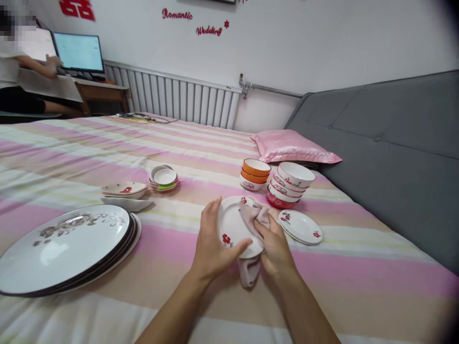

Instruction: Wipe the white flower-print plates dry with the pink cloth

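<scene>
A small white plate with red flowers (231,222) is held up above the bed, tilted toward me. My left hand (212,241) grips its left edge, thumb across the face and fingers behind. Bunched in my right hand (274,241) is a pale pink-grey cloth (249,272), pressed over the plate's right side and hanging below it. Part of the cloth hides the plate's right edge. Just right of my right hand lies a short stack of matching small plates (303,227).
Stacked bowls (292,174) and orange-topped bowls (256,167) stand behind my hands. Large oval plates (79,243) are piled at left, near shallow dishes (125,188) and small saucers (165,177). A pink pillow (292,145) lies farther back. Another person (32,71) sits by monitors.
</scene>
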### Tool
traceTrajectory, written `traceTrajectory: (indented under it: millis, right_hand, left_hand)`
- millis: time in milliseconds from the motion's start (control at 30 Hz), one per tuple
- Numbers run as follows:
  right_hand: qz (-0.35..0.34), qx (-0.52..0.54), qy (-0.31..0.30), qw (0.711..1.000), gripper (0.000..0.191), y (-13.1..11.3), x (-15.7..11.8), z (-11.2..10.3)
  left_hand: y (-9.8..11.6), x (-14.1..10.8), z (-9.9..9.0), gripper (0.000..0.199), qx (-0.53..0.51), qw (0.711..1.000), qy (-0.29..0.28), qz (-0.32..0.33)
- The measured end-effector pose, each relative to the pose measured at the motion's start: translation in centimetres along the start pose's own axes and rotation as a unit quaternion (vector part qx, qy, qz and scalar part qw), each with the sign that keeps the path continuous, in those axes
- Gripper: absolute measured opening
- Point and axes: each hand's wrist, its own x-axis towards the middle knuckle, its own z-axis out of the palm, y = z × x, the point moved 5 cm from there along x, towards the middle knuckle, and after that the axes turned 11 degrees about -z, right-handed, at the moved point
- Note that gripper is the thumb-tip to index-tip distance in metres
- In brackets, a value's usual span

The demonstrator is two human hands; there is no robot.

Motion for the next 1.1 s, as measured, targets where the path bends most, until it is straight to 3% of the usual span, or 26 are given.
traceTrajectory:
  millis: [100, 167, 367, 500, 833, 1100]
  right_hand:
    - [-0.013, 0.043, -0.006, 0.999, 0.052, -0.1, 0.4, -0.2]
    - [-0.023, 0.049, -0.023, 0.998, 0.053, -0.3, 0.4, 0.0]
    - [-0.071, -0.014, -0.048, 0.996, 0.042, -0.4, 0.0, 0.4]
    - [-0.098, -0.056, -0.056, 0.992, 0.039, -0.7, 0.0, 0.3]
    - [-0.133, -0.14, -0.068, 0.979, 0.031, -2.1, 0.1, 0.2]
    - [-0.131, -0.185, -0.172, 0.959, 0.031, -2.9, 0.5, 0.0]
  left_hand:
    - [-2.0, 0.2, 0.9, 0.058, -0.146, 0.967, -0.061, -0.198]
    - [-2.4, 0.0, 1.6, 0.044, -0.197, 0.939, -0.109, -0.261]
    - [-1.9, 0.3, 0.9, 0.035, -0.168, 0.964, -0.036, -0.204]
    - [-1.7, 0.5, 0.6, 0.033, -0.131, 0.975, -0.028, -0.177]
    - [-0.8, 0.6, 0.3, 0.027, -0.151, 0.976, -0.079, -0.134]
    - [-0.8, 0.7, 0.1, 0.03, -0.16, 0.961, -0.18, -0.134]
